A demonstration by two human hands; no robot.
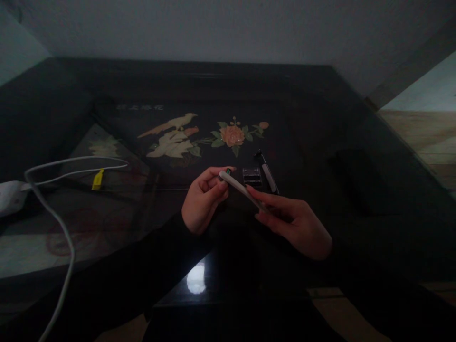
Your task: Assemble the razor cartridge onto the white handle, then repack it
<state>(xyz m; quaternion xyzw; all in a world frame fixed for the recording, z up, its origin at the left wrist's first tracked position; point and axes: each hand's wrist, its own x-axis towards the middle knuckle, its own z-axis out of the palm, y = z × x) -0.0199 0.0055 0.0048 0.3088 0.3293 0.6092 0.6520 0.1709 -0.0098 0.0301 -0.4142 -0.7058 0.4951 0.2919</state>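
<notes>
My left hand (205, 198) is closed in a pinch on a small dark piece with a green strip (228, 171), partly hidden by the fingers; it looks like a razor cartridge. Between the thumb and fingers of my right hand (294, 223) is a slim pale handle (242, 188), slanting up to the left. Its far end meets the fingers of my left hand, and I cannot tell whether it is joined to the small piece. Just beyond lies a small clear case (252, 177) with dark compartments. Beside it rests a razor (268, 175) with a dark and grey handle.
The dark glossy tabletop (306, 133) shows a bird and flower picture (232, 135). At left, a white cable (66, 228) with a yellow tag (97, 179) runs from a white plug-like block (12, 197). A dark flat object (363, 180) lies at right.
</notes>
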